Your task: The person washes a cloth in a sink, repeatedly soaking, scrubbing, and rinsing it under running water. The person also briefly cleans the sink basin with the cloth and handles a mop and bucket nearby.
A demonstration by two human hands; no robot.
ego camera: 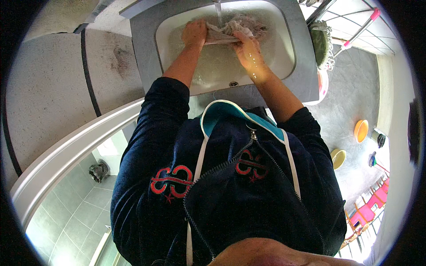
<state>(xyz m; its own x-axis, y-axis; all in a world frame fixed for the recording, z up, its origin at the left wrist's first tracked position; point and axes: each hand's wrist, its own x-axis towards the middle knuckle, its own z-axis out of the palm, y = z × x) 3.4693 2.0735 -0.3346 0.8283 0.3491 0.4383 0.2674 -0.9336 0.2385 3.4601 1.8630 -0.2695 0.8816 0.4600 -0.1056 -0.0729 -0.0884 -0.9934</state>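
A wet, light-coloured cloth point(222, 36) is stretched between my two hands in the white washbasin point(213, 73). My left hand point(195, 32) is closed around its left end. On the other side my right hand point(247, 50) grips the cloth with the thumb on top, and light spots shine on the wrist. The bunched far part of the cloth lies in cloudy water to the right. From the tap point(217, 1) at the basin's back edge, a stream of water falls onto or just behind the cloth; which one, I cannot tell.
A grey countertop point(308, 81) surrounds the basin, with an overflow hole point(234, 84) in the near wall. To the right are a string mop point(329, 46), an orange basin point(361, 131) and a yellow basin point(338, 158) on the floor. A white-framed edge point(76, 136) curves along the left.
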